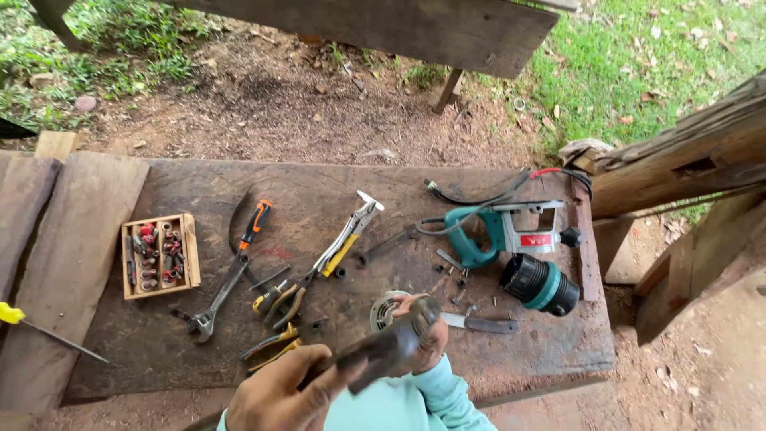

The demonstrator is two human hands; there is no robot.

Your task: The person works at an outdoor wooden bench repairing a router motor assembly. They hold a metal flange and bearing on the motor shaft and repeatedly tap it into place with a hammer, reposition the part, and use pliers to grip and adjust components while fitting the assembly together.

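My left hand [279, 395] is at the bottom middle, its fingers curled round the lower end of a dark, blurred metal part [383, 351]. My right hand [431, 331], in a teal sleeve, grips the upper end of the same part just above the bench. A round grey ribbed piece [385, 311] shows right behind that hand; I cannot tell whether it is held or lies on the bench. A teal power tool body [495, 231] with its cable lies open at the right, beside its separate teal-and-black housing [542, 286].
The worn wooden bench [159, 351] carries a wooden box of bits [159, 255], an adjustable wrench [215, 307], an orange-handled screwdriver [257, 222], locking pliers [351, 231], yellow-handled pliers [275, 305], a small knife [483, 324] and loose screws [456, 279]. A timber post [694, 152] stands right.
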